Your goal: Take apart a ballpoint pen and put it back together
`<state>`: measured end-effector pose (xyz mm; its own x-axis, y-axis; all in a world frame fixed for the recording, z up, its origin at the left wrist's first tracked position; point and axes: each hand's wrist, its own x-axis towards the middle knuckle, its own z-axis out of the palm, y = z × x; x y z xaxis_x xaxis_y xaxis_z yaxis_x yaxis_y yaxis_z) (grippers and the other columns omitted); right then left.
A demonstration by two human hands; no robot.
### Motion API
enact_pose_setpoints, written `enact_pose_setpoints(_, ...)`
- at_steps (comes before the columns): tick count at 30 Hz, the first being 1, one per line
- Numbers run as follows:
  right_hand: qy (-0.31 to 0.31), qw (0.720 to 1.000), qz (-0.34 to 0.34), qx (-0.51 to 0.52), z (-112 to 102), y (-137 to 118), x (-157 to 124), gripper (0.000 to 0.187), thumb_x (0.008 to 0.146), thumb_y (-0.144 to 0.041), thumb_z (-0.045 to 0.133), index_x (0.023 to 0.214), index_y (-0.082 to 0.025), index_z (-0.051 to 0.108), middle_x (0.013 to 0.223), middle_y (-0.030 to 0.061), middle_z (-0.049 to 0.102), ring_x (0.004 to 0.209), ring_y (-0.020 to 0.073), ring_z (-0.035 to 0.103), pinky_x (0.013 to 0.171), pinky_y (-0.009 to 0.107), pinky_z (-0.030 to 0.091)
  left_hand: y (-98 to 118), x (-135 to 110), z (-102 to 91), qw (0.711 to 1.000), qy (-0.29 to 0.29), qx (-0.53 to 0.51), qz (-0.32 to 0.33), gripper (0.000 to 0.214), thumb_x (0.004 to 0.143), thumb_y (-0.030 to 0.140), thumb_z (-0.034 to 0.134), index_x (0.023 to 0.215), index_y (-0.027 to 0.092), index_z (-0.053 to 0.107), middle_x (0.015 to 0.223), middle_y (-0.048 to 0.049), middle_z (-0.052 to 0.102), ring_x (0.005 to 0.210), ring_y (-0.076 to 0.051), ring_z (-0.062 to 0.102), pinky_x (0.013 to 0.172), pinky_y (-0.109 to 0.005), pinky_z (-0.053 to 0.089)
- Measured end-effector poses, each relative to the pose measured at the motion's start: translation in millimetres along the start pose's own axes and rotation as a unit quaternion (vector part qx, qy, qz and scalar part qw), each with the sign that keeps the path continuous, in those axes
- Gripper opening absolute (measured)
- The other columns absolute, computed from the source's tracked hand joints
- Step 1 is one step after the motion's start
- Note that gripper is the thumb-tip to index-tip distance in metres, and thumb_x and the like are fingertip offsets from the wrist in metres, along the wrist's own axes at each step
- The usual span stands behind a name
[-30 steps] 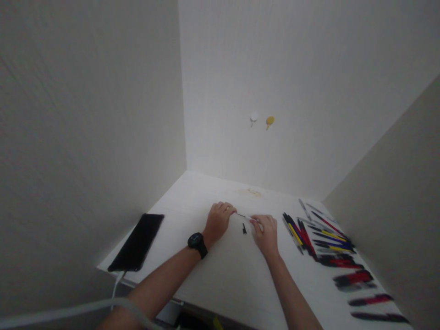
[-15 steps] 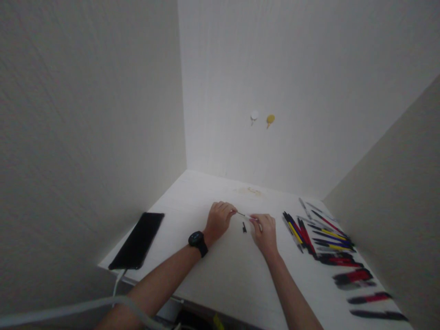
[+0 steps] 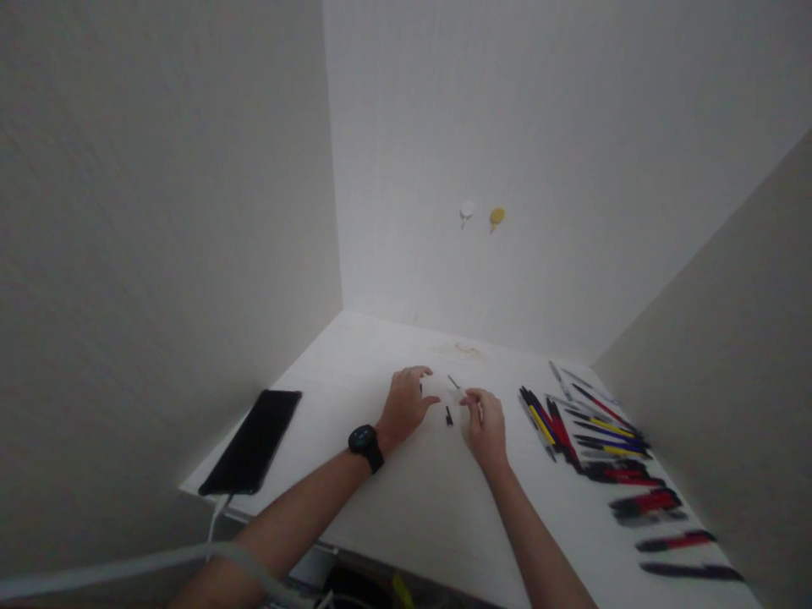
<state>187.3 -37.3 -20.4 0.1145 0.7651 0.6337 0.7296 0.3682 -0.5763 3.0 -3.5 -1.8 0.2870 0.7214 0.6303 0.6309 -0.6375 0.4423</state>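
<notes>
1. While curved low over the pale laminate tabletop (image 3: 406,516), left hand (image 3: 403,406) half closed, fingers bent toward a blurred, pale translucent piece (image 3: 435,387); actual grip impossible to tell. Possible failure: a loose hold, with the piece slipping from the fingertips.

2. Right hand (image 3: 485,429) at about 3 o'clock from the left hand, fingers drawn together near a thin dark rod (image 3: 453,382); grip again impossible to tell. Rod standing at about 12 o'clock between both hands, tilted, its contact with either hand unclear. Possible failure: a weak pinch on so slender a part, letting it tip or drop.

3. Small black plastic piece (image 3: 448,415) lying on the tabletop at about 6 o'clock from the rod, just between the palms. Main danger: a lowered wrist or stray knuckle knocking it aside.

4. Tight rows of black, red, yellow and blue pens (image 3: 587,444) at about 3 o'clock from the right hand. Danger: a dropped part rolling among them and becoming hard to find.

5. Black glass smartphone (image 3: 250,442) at about 9 o'clock, with a white cable (image 3: 216,516) trailing from its lower end near the left forearm. Danger: a snag dragging the phone.
</notes>
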Motion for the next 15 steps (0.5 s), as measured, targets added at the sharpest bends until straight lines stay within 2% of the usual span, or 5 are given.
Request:
enact_pose_setpoints(2, 0.023, 0.999, 0.039, 0.018, -0.6, 1.0, 0.7, 0.020, 0.091, -0.031, 0.040, 0.090, -0.020, 0.056, 0.083, 0.0051, 0.063, 0.081, 0.0192, 0.053, 0.077, 0.034, 0.039, 3.2, 0.1, 0.2, 0.996, -0.059, 0.024, 0.059, 0.046, 0.082, 0.033, 0.063, 0.125, 0.022, 0.048, 0.120, -0.0086, 0.058, 0.112, -0.023, 0.050, 0.095, -0.040, 0.037)
enact_pose_setpoints(4, 0.041, 0.996, 0.066, 0.034, -1.7, 2.7, 1.8, 0.021, 0.091, -0.033, 0.040, 0.090, -0.019, 0.055, 0.082, 0.0050, 0.063, 0.080, 0.0193, 0.054, 0.076, 0.034, 0.039, 6.0, -0.4, 1.2, 0.980, -0.129, 0.039, 0.143, 0.042, 0.085, 0.026, 0.059, 0.126, 0.028, 0.049, 0.122, -0.0053, 0.059, 0.114, -0.021, 0.049, 0.096, -0.039, 0.035)
enact_pose_setpoints(7, 0.054, 0.994, 0.087, 0.042, -2.8, 5.8, 3.5, 0.021, 0.090, -0.035, 0.041, 0.092, -0.019, 0.054, 0.079, 0.0044, 0.063, 0.079, 0.0193, 0.054, 0.075, 0.033, 0.039, 7.2, -1.9, 4.6, 0.952, -0.198, 0.034, 0.230, 0.029, 0.088, 0.019, 0.056, 0.113, 0.031, 0.060, 0.111, -0.0004, 0.067, 0.105, -0.018, 0.055, 0.093, -0.036, 0.035)
enact_pose_setpoints(10, 0.057, 0.994, 0.084, 0.038, -2.8, 7.7, 4.3, 0.022, 0.090, -0.035, 0.040, 0.091, -0.019, 0.054, 0.079, 0.0045, 0.063, 0.078, 0.0192, 0.054, 0.073, 0.033, 0.039, 5.3, -2.8, 7.6, 0.940, -0.228, 0.011, 0.253, 0.021, 0.087, 0.018, 0.056, 0.101, 0.030, 0.067, 0.102, 0.0005, 0.069, 0.097, -0.015, 0.058, 0.090, -0.032, 0.036)
enact_pose_setpoints(15, 0.051, 0.996, 0.073, 0.027, -2.5, 7.7, 4.3, 0.019, 0.089, -0.033, 0.041, 0.091, -0.019, 0.054, 0.078, 0.0039, 0.062, 0.078, 0.0193, 0.054, 0.074, 0.033, 0.039, 3.8, -2.6, 7.5, 0.941, -0.232, 0.012, 0.245, 0.020, 0.087, 0.019, 0.056, 0.099, 0.029, 0.068, 0.101, -0.0001, 0.069, 0.095, -0.015, 0.057, 0.088, -0.031, 0.036)
